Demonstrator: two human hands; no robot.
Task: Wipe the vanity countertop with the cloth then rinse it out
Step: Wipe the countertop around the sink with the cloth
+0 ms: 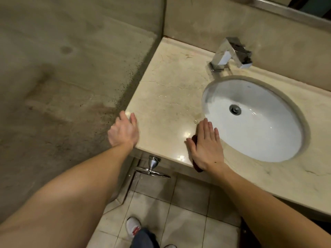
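Marble, cream with thin dark veins, makes up the table (pixel 166 97), and I place everything by the white oval sink (pixel 254 119) sunk into it. My right hand (pixel 206 145) lies flat just beside the sink's near-left rim, fingers straight and close together, palm pressing the cloth (pixel 194 139) onto the stone — no pinch, only a flat press. The cloth is dark red and almost wholly hidden under my palm; a bit shows between thumb and forefinger, and another bit hangs over the table's front edge below my wrist. My left hand (pixel 124 130) is well to the left of the sink, at the table's outer front corner, its grip loosely curled over that corner with the fingertips on the top surface; it holds nothing. A few water streaks glint on the stone between the two hands and the sink. Behind the sink, at its far-left side, stands a square chrome faucet (pixel 231 53) with its spout angled toward the basin. A round metal drain (pixel 235 109) sits in the sink's middle. Below the table's front edge, left of the sink, a chrome fitting (pixel 153 167) juts out above the tiled floor (pixel 180 226) — my white shoe (pixel 133 228) shows there.
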